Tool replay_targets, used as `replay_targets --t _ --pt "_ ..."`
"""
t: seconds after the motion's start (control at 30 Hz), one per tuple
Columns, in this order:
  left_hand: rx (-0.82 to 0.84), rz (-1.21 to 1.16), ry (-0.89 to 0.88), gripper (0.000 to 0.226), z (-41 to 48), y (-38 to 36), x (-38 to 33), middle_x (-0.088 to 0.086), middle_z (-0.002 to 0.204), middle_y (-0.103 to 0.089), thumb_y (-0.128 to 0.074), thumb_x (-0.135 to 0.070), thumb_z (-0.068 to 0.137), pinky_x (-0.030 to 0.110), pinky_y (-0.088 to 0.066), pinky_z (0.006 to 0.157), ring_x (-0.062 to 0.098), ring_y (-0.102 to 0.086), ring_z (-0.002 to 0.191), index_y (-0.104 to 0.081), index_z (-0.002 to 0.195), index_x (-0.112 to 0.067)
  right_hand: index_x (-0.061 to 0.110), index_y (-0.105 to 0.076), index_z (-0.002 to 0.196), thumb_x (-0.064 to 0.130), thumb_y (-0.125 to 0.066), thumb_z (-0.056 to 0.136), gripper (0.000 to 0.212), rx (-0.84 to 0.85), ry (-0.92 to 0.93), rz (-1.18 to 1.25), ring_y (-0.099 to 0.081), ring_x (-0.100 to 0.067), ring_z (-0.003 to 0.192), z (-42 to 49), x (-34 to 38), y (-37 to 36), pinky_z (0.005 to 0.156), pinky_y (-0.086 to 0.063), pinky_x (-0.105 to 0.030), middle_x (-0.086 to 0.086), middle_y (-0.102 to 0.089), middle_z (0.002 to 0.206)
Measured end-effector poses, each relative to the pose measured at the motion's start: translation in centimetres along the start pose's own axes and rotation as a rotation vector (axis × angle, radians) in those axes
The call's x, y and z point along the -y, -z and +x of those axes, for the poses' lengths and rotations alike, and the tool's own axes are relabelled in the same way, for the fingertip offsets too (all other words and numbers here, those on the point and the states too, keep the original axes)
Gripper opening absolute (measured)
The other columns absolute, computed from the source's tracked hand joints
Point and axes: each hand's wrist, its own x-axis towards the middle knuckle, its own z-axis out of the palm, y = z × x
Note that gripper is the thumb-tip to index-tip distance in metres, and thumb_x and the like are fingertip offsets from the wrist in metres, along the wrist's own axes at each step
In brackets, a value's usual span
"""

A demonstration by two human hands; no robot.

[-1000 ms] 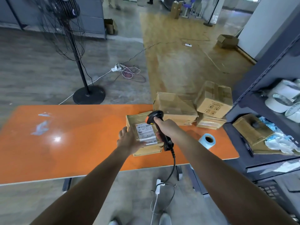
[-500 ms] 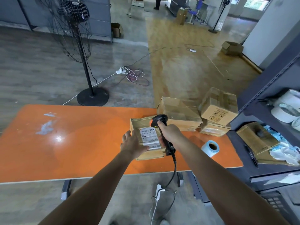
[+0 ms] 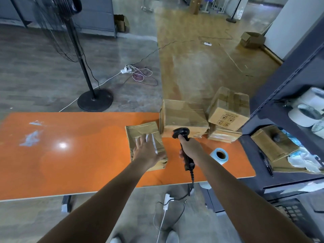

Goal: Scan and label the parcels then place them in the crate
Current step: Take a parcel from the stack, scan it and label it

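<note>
A flat brown parcel (image 3: 140, 131) with a white label lies on the orange table (image 3: 70, 155). My left hand (image 3: 146, 151) rests flat on top of it, fingers spread over the label. To its right, my right hand (image 3: 190, 149) grips a black barcode scanner (image 3: 182, 133) by the handle, its head raised above the table and its cable hanging off the front edge. Behind the scanner stand a large cardboard box (image 3: 182, 116) and two stacked smaller boxes (image 3: 228, 111). A pale blue label roll (image 3: 219, 155) sits just right of my right wrist.
A dark metal shelf (image 3: 289, 95) at the right holds tape rolls (image 3: 308, 109), a brown box (image 3: 273, 144) and papers. A standing fan (image 3: 94, 100) and loose cables (image 3: 140, 74) are on the floor beyond the table. A power strip (image 3: 166, 201) lies underfoot.
The scanner has swung right, away from the parcel's label. My left hand has slid from the parcel's left side onto its top, covering the label.
</note>
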Motion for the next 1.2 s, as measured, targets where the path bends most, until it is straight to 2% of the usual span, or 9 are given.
replay_targets --t 0.2,0.33,0.47,0.57,0.7,0.87,1.03,1.1,1.2 --pt "-0.022 0.007 -0.014 0.1 2.2 -2.6 -4.1 0.011 0.158 -0.015 -0.074 -0.046 0.079 0.046 -0.024 0.116 0.03 -0.011 0.146 -0.015 0.151 -0.01 0.005 -0.054 0.084 0.038 -0.054 0.099 0.036 0.05 -0.023 -0.028 -0.067 -0.027 0.061 4.6 -3.9 2.5 0.066 -0.055 -0.039 -0.011 -0.061 0.07" --pt "-0.023 0.021 -0.026 0.099 3.1 -4.6 -5.6 0.013 0.156 -0.019 -0.072 -0.047 0.08 0.046 -0.025 0.116 0.031 -0.014 0.144 -0.015 0.152 -0.01 0.007 -0.051 0.078 0.034 -0.055 0.099 0.035 0.063 -0.015 -0.117 -0.069 -0.043 0.093 7.1 -5.6 2.5 0.079 -0.053 -0.046 -0.023 -0.067 0.087" --pt "0.006 0.061 -0.001 0.102 3.6 -6.7 -6.4 0.014 0.158 -0.015 -0.071 -0.048 0.081 0.047 -0.023 0.117 0.033 -0.012 0.146 -0.01 0.153 -0.009 -0.005 -0.058 0.102 0.039 -0.053 0.1 0.044 0.104 -0.041 -0.186 -0.064 -0.032 0.08 9.3 -6.9 2.3 0.068 -0.044 -0.035 -0.024 -0.068 0.094" --pt "0.009 0.094 -0.002 0.1 3.7 -7.8 -7.2 0.014 0.158 -0.015 -0.07 -0.048 0.083 0.046 -0.021 0.118 0.033 -0.011 0.147 -0.01 0.153 -0.009 0.007 -0.053 0.084 0.04 -0.05 0.101 0.037 0.112 -0.039 -0.258 -0.053 -0.019 0.059 10.1 -7.5 2.5 0.054 -0.038 -0.027 -0.007 -0.053 0.068" --pt "-0.002 0.149 -0.072 0.098 3.8 -8.7 -8.4 0.014 0.158 -0.012 -0.069 -0.045 0.085 0.043 -0.017 0.12 0.032 -0.007 0.148 -0.008 0.153 -0.01 0.014 -0.049 0.076 0.038 -0.049 0.101 0.035 0.095 -0.021 -0.279 -0.047 -0.016 0.057 10.5 -8.2 3.4 0.051 -0.034 -0.027 -0.003 -0.048 0.067" --pt "0.045 0.075 -0.093 0.096 4.0 -9.3 -10.7 0.011 0.159 -0.01 -0.07 -0.04 0.085 0.045 -0.019 0.12 0.03 -0.005 0.148 -0.009 0.154 -0.013 0.004 -0.061 0.121 0.025 -0.045 0.103 0.032 -0.015 0.123 -0.245 -0.06 -0.029 0.105 9.1 -8.3 5.8 0.077 -0.042 -0.029 -0.013 -0.061 0.119" --pt "0.127 0.019 -0.09 0.09 3.5 -10.5 -12.2 0.012 0.159 -0.011 -0.067 -0.039 0.087 0.046 -0.021 0.119 0.031 -0.006 0.147 -0.012 0.153 -0.013 0.018 -0.053 0.126 0.033 -0.049 0.1 0.031 -0.302 0.213 -0.595 -0.051 -0.025 0.115 7.7 -10.4 9.0 0.085 -0.045 -0.037 -0.006 -0.054 0.122" --pt "0.138 0.015 -0.099 0.088 3.1 -11.0 -12.7 0.011 0.158 -0.012 -0.066 -0.038 0.088 0.045 -0.022 0.118 0.031 -0.008 0.147 -0.012 0.153 -0.014 0.023 -0.043 0.134 0.04 -0.052 0.098 0.041 -0.31 0.123 -0.755 -0.046 -0.027 0.121 7.5 -11.3 9.8 0.094 -0.045 -0.042 -0.008 -0.049 0.128" --pt "0.149 0.018 -0.111 0.086 2.5 -11.6 -12.9 0.01 0.157 -0.015 -0.065 -0.038 0.089 0.045 -0.025 0.117 0.032 -0.012 0.145 -0.013 0.153 -0.014 0.026 -0.036 0.139 0.039 -0.056 0.097 0.048 -0.241 0.06 -0.745 -0.045 -0.03 0.126 7.8 -12.5 10.0 0.097 -0.046 -0.045 -0.011 -0.048 0.134"
